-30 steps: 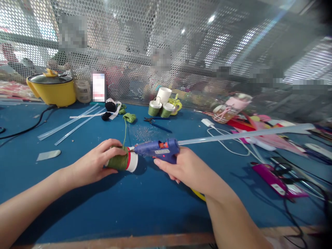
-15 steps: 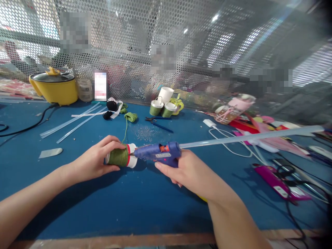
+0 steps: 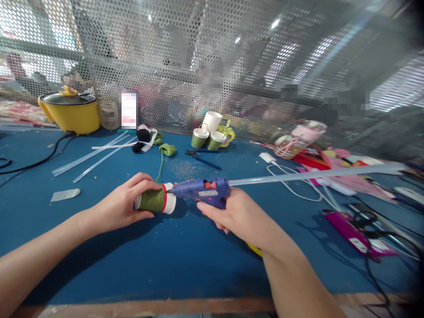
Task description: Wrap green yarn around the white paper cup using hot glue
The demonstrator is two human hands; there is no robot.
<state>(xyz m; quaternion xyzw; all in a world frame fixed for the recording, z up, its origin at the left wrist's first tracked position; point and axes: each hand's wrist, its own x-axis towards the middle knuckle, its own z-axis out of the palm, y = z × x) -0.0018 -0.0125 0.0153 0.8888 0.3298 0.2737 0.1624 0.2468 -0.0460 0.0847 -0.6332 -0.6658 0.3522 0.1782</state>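
My left hand [image 3: 127, 201] is closed round the base end of a paper cup [image 3: 170, 204] lying on its side. Green yarn [image 3: 150, 201] wraps much of the cup, beside a red band near its white end. A strand runs from the cup back to a small green yarn bundle [image 3: 167, 150]. In my right hand [image 3: 233, 212] is a blue glue gun [image 3: 202, 191], its nozzle at the red band by the yarn's edge; I cannot tell whether it touches. A long clear glue stick [image 3: 285, 178] sticks out of the gun's rear.
Pliers [image 3: 203, 159] lie beyond the gun, near small green-wrapped cups [image 3: 200, 138]. Clear glue sticks [image 3: 102, 157] and a yellow electric pot [image 3: 74, 117] are at left. At right are a white cable [image 3: 294, 192] and a purple power strip [image 3: 357, 236].
The glue gun has shifted slightly, its nozzle now a little higher on the band and its rear stick lower. My left hand and the cup stay nearly in place.
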